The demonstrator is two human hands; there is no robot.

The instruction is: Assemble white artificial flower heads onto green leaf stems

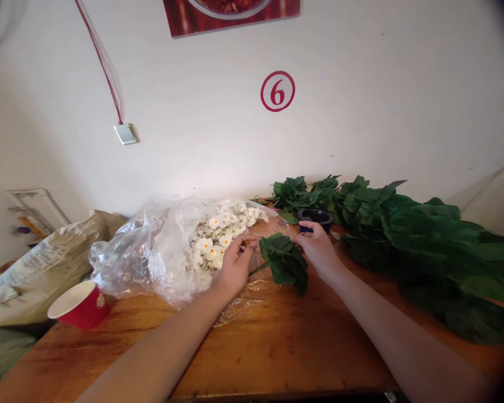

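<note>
A leafy green sprig (283,263), probably artificial, was held between two bare forearms at the centre of a wooden table (277,350). Its long axis lay nearly flat and crosswise, with the thin stem (257,268) pointed toward 9 o'clock and the leaves spread toward 4 o'clock. The left hand (235,266) was kept just left of the sprig, its fingers half curled above a clear plastic bag (151,252); whether anything was gripped could not be told. The right hand (319,250) was placed at 2 o'clock from the sprig, its fingers drawn together, with the tips touching the upper leaves; a firm grip could not be confirmed. Such a sprig was judged best held lightly near the stem, so that the leaves were not creased. White flowers (218,238) were packed inside the bag. A small black cup (316,218) was seen beyond the right hand, a long heap of green leaves (428,252) at 3 o'clock, and a red paper cup (79,305) at 8 o'clock.
</note>
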